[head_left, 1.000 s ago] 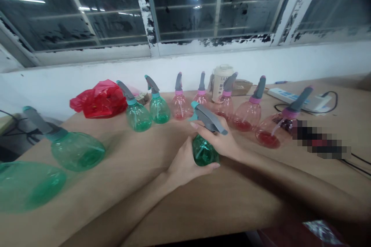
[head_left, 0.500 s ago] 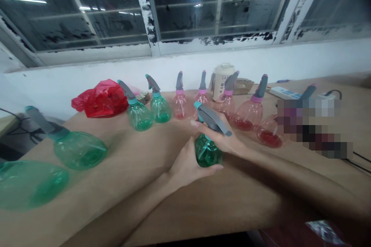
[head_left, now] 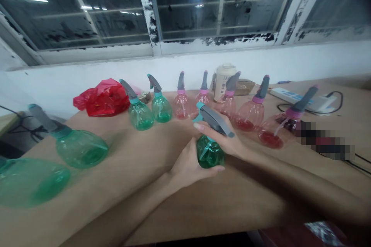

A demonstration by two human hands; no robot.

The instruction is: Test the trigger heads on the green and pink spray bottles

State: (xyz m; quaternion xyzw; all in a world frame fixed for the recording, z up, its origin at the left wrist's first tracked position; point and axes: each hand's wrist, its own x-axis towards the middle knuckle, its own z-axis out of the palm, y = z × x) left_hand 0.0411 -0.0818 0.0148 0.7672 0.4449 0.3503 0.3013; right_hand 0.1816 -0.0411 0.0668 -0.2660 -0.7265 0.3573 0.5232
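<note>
A small green spray bottle (head_left: 209,153) stands on the wooden table (head_left: 145,185) in front of me. My left hand (head_left: 188,166) is wrapped round its round body from the near side. My right hand (head_left: 224,139) grips the neck under the grey trigger head (head_left: 214,119), whose teal nozzle points left. Both hands are closed on this one bottle.
A curved row of spray bottles rings the far side: green ones (head_left: 140,114) on the left, pink ones (head_left: 251,114) on the right. A red plastic bag (head_left: 101,98), a white cup (head_left: 224,79) and a power strip (head_left: 301,98) lie by the wall.
The bottle and both hands have shifted slightly right and nearer; the trigger head has turned a little. The grip is unchanged.
</note>
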